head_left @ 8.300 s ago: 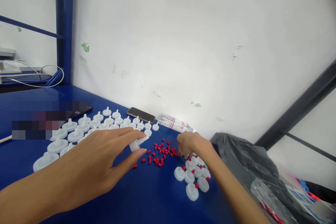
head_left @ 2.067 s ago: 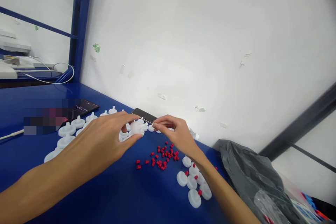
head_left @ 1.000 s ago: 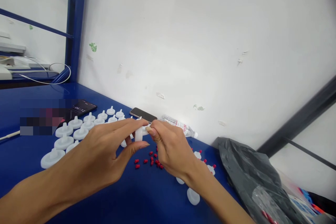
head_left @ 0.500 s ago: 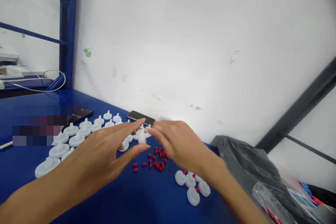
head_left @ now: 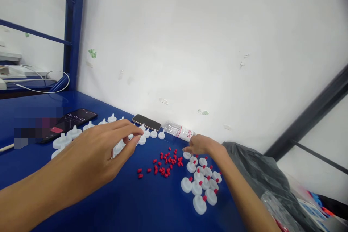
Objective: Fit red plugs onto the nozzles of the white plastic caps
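Grips unclear, the right hand (head_left: 200, 145) seemingly places a round white disc (head_left: 186, 156) by the blue table's (head_left: 122, 206) far edge; the left hand (head_left: 104, 148) should pinch precisely.

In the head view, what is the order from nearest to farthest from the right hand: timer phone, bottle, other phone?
1. Bottle, just left of the right hand.
2. Other phone, left of the bottle.
3. Timer phone, far left.

Around a central scatter of small red caps (head_left: 163, 169), the blue table (head_left: 146, 206) carries plain white spouted discs (head_left: 74, 132) and a lit phone (head_left: 67, 125) towards ten o'clock, a dark phone (head_left: 146, 122) at eleven, a clear bottle (head_left: 178, 131) at one and red-tipped white discs (head_left: 197, 188) at four.
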The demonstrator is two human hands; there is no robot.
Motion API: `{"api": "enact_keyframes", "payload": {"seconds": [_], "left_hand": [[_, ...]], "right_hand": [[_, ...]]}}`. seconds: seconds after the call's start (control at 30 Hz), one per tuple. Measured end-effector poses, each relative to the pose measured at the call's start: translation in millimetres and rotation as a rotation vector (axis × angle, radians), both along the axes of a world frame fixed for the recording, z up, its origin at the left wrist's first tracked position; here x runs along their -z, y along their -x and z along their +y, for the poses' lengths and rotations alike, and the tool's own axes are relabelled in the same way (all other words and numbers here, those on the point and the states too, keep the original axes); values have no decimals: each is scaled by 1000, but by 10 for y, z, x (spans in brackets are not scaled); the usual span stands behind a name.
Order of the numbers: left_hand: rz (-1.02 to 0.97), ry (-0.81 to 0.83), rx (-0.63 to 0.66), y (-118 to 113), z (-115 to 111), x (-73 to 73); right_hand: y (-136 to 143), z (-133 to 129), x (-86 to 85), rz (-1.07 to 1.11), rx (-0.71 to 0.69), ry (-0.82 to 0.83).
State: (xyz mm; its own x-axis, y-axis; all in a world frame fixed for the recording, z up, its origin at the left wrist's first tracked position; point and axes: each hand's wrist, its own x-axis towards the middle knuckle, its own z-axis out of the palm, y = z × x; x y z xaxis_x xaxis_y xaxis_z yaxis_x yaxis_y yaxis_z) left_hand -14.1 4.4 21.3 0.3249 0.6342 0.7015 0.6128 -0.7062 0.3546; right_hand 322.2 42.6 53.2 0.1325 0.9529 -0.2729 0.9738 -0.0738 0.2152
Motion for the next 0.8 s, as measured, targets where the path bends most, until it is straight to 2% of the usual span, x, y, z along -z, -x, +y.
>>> {"api": "enact_keyframes", "payload": {"seconds": [0.1, 0.2, 0.33, 0.43, 0.53, 0.6, 0.67, 0.8], "left_hand": [[1, -27, 39, -21, -4, -12], [-7, -26, 48, -17, 7, -20], [-9, -18, 52, -1, 17, -5], [15, 7, 52, 0, 20, 3], [51, 49, 47, -12, 24, 6], [71, 53, 49, -23, 28, 14], [82, 38, 43, -31, 33, 31], [71, -7, -48, -43, 47, 72]], "right_hand": [[17, 2, -4, 30, -84, -157], [104, 20, 46, 128, -277, -270], [212, 110, 305, 250, -491, -259], [212, 203, 534, 298, -569, -232], [169, 261, 659, 337, -615, -252], [150, 268, 657, 364, -631, -287], [160, 247, 586, 398, -642, -331], [327, 78, 279, 511, -685, -439]]}}
